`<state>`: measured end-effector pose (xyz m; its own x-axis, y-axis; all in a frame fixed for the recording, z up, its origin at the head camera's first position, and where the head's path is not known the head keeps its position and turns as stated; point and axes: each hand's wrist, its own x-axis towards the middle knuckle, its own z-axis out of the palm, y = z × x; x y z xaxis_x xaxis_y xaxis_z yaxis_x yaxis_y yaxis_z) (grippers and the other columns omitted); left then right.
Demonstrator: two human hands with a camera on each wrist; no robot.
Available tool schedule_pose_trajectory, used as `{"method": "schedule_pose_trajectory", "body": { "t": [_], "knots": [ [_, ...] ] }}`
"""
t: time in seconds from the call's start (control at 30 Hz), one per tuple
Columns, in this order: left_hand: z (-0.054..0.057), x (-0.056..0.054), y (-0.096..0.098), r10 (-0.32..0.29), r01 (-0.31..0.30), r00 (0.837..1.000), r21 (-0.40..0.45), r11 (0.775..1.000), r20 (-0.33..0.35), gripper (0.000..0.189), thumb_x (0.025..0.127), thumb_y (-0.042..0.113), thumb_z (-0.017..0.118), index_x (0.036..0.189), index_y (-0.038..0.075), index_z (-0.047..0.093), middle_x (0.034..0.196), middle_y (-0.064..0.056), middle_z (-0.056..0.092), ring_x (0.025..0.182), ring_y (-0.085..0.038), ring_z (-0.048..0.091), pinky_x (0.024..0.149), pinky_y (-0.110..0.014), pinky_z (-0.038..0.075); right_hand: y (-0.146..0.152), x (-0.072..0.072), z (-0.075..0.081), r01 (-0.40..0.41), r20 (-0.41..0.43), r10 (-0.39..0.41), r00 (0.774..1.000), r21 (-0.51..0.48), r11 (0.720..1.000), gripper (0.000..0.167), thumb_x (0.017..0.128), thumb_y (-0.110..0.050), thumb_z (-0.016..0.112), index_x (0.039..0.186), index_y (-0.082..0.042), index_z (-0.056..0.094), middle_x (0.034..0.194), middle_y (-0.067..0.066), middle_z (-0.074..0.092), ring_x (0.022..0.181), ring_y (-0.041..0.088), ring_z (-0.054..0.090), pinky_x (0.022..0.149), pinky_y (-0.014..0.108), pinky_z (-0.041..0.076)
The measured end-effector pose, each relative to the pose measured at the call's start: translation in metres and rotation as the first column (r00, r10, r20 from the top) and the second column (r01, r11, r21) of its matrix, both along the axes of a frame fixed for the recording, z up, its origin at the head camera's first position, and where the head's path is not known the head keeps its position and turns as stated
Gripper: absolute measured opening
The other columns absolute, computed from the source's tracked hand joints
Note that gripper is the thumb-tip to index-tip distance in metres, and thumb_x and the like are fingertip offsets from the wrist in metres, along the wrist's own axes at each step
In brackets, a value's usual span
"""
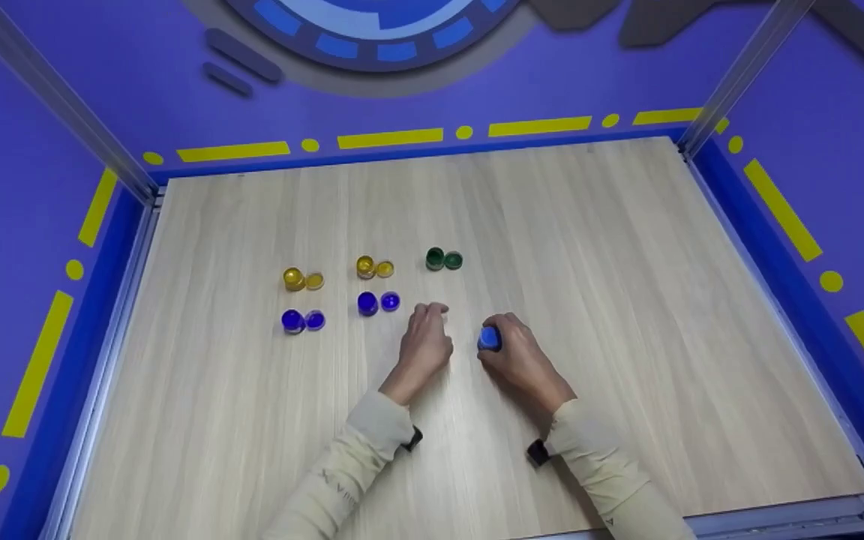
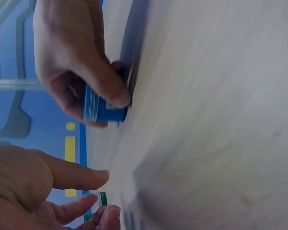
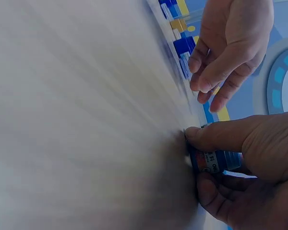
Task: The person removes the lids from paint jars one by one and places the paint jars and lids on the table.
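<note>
My right hand (image 1: pixel 516 351) grips a small blue paint jar (image 1: pixel 489 338) between thumb and fingers, at the tabletop. In the right wrist view the jar (image 3: pixel 209 162) shows a printed label and a ridged cap end. To its left, apart from it, my left hand (image 1: pixel 426 341) hovers low over the table with loosely bent fingers and nothing in them. The left wrist view shows a gap between the thumb and fingers of the left hand (image 2: pixel 43 191). Nearest to that hand stands an uncapped violet-blue jar (image 1: pixel 367 303) beside its lid (image 1: pixel 390 301).
Farther left is another violet-blue jar (image 1: pixel 292 321) with its lid (image 1: pixel 315 320). Behind them stand two yellow jars, one left (image 1: pixel 293 279) and one nearer the middle (image 1: pixel 365 267), and a green jar (image 1: pixel 435 259), each beside its lid. Blue walls (image 1: pixel 402 105) enclose the wooden table (image 1: pixel 589 247).
</note>
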<state>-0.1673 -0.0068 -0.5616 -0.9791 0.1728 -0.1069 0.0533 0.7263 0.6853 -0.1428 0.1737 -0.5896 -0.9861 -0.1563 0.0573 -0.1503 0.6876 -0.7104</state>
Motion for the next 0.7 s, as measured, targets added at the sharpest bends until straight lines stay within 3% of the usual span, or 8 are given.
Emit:
{"method": "schedule_pose_trajectory", "body": {
  "t": [0.13,0.33,0.53,0.7],
  "knots": [
    [-0.002,0.020,-0.008,-0.050,0.052,0.998,0.060,0.997,-0.028,0.045,0.080,-0.013,0.063,0.125,-0.008,0.061,0.117,-0.022,0.056,0.115,-0.038,0.056,0.101,-0.046,0.047,-0.008,0.006,-0.001,-0.048,-0.048,0.047,0.998,-0.025,0.999,0.033,0.080,0.003,0.080,0.108,0.004,0.064,0.103,0.014,0.064,0.099,0.031,0.064,0.090,0.048,0.054],
    [-0.010,0.040,-0.018,-0.092,0.098,0.993,0.091,0.991,-0.070,0.041,0.079,-0.012,0.067,0.119,-0.012,0.062,0.112,-0.021,0.057,0.110,-0.036,0.058,0.100,-0.044,0.047,-0.021,0.013,0.000,-0.093,-0.080,0.089,0.993,-0.048,0.994,0.033,0.078,0.005,0.081,0.107,0.004,0.064,0.102,0.014,0.065,0.097,0.030,0.064,0.089,0.048,0.054],
    [-0.016,0.054,-0.027,-0.096,0.108,0.990,0.121,0.987,-0.098,0.040,0.078,-0.010,0.072,0.116,-0.011,0.062,0.104,-0.016,0.056,0.094,-0.029,0.058,0.087,-0.040,0.050,-0.033,0.020,-0.001,-0.126,-0.087,0.123,0.989,-0.029,0.992,0.034,0.077,0.006,0.081,0.106,0.002,0.064,0.103,0.012,0.064,0.099,0.029,0.064,0.090,0.047,0.054],
    [-0.020,0.060,-0.030,-0.075,0.092,0.990,0.144,0.985,-0.121,0.039,0.078,-0.009,0.076,0.115,-0.011,0.062,0.103,-0.016,0.057,0.090,-0.027,0.059,0.085,-0.039,0.051,-0.043,0.025,-0.001,-0.159,-0.100,0.155,0.983,-0.030,0.987,0.033,0.077,0.006,0.081,0.105,0.002,0.064,0.102,0.012,0.065,0.098,0.029,0.064,0.090,0.048,0.053]
  ]
}}
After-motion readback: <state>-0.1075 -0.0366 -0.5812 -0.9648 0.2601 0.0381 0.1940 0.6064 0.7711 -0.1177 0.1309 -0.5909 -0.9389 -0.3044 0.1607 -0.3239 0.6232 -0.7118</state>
